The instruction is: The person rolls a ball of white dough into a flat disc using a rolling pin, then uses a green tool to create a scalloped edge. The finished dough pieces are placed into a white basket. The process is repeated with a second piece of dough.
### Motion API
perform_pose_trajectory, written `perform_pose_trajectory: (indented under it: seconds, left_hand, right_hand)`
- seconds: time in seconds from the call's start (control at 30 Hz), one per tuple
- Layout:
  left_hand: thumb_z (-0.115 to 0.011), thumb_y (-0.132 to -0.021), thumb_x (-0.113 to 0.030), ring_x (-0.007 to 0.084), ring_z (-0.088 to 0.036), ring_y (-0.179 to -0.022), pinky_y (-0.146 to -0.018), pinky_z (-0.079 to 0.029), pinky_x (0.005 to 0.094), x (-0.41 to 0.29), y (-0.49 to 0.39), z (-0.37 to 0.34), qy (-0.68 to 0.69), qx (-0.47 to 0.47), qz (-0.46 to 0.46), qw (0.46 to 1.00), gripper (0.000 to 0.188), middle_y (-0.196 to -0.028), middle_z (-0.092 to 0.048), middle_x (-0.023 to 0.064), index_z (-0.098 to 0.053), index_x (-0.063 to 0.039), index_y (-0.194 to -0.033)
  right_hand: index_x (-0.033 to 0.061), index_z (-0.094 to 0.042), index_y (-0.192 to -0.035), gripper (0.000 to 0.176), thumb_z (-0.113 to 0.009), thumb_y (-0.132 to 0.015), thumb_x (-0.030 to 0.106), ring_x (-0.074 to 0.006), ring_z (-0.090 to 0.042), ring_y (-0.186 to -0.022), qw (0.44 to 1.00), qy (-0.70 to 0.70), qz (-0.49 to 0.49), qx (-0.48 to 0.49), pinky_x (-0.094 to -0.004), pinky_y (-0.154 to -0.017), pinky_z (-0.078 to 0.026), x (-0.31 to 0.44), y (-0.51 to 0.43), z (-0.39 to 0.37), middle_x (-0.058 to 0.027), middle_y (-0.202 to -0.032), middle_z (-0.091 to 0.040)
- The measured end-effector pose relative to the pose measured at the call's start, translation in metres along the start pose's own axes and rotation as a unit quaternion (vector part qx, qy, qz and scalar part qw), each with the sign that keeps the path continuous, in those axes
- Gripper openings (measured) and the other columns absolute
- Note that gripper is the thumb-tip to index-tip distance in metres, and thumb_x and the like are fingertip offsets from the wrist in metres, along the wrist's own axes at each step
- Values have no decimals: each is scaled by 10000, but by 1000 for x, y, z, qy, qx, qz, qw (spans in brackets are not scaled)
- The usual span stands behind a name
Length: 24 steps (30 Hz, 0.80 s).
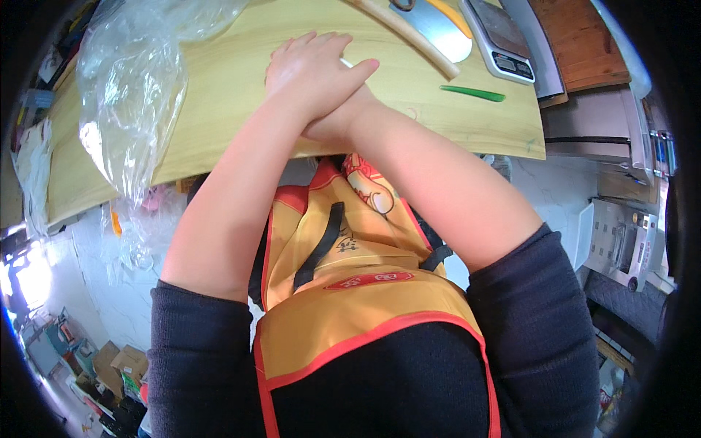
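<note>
My left hand [315,71] lies flat across the top of my right hand [342,112], over the pale wooden table [235,109]. The left thumb points off to the right. Most of the right hand is covered, fingers included. A small bit of a white thing [346,63] peeks out beside the left thumb; the rest is hidden, and I cannot tell what it is. To the right of the hands lie a wooden rolling pin [408,38] and a green narrow flat tool [472,93].
A large clear plastic bag [131,98] spreads over the table's left side and hangs past its front edge. Beyond the rolling pin are a shiny metal blade [432,33] with an orange edge piece and a digital scale [504,44]. A brown wooden board [583,46] stands farther right.
</note>
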<state>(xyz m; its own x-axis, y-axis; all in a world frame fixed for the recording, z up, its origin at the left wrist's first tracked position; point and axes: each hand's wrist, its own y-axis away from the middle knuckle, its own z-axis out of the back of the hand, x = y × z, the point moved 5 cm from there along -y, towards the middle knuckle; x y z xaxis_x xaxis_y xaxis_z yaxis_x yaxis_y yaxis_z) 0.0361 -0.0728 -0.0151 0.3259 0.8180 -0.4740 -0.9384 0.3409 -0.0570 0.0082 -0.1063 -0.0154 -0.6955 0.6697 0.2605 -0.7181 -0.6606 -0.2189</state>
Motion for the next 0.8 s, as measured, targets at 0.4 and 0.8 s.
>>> perform_pose_trajectory:
  seconds: [0.4, 0.8]
  left_hand:
    - [-400, -951, -591, 306, -427, -1332, -1105, -309, 389, 63, 8, 65, 367, -136, 101, 915, 750, -1468, -422, 165, -410, -15, -1431]
    - [-292, -1015, -468, 406, -405, -1323, -1131, -262, 440, 47, 34, 3, 237, -156, 69, 957, 606, -1393, -480, 237, -540, 4, -1303]
  right_hand:
    - [44, -527, -1303, 572, -433, -935, 471, -309, -468, -1295, 924, -85, -365, 76, -416, -1063, -351, -5, -34, 33, -199, -1351, -534]
    - [-42, -533, -1266, 578, -367, -984, 435, -389, -477, -1244, 944, -235, -135, -188, -450, -1088, -327, -32, 27, 9, -271, -1333, -510]
